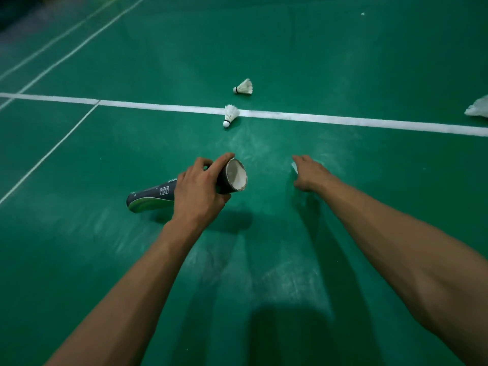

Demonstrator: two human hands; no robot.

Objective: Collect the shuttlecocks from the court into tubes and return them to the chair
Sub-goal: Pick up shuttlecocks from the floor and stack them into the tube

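Tube (153, 195), centre frame, long axis left–right, open mouth facing right, gripped by left hand (198, 191); right hand (310, 174), just right of that mouth, curled over floor-lying shuttlecock (294, 167), grasp not discernible.

Bare green court floor (264, 143) is stretching open ahead of both hands, leaving a clear lane to the white feather shuttlecock (230, 115) lying on the white boundary line (343, 120). A dark cardboard tube (155, 194), gripped by the left hand (196, 191), is crowding the gap beside the right hand (310, 173).
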